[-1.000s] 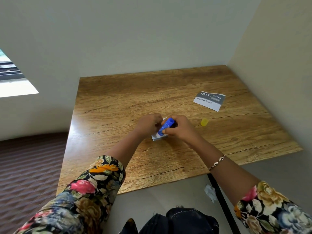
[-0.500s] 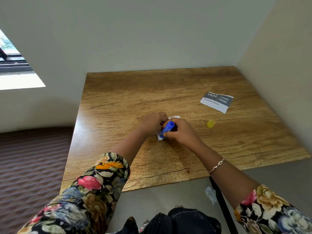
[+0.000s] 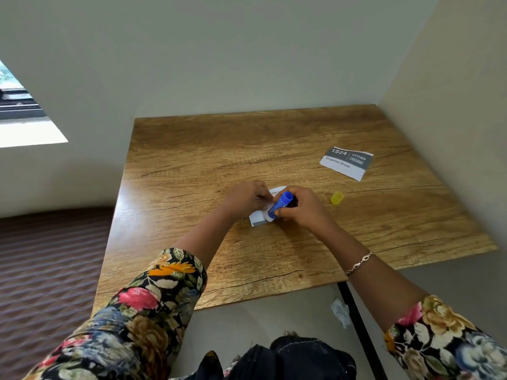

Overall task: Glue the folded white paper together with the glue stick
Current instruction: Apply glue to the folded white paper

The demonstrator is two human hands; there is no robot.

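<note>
wood-grain table (image 3: 192, 160) in plain-walled corner (image 3: 381, 86) | right hand (image 3: 304, 209) grips blue stick (image 3: 279, 204) | left hand (image 3: 244, 198) pinches white paper (image 3: 256, 218) | round yellow cap (image 3: 337, 198) right of hands

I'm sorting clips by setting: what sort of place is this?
Probably a plain indoor room corner: a wooden table against bare walls, striped carpet beside it, a window at left.

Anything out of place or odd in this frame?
A crumpled white scrap lies on the floor by the table leg. The yellow cap sits loose on the table, off the glue stick at the paper, as gluing needs.
</note>
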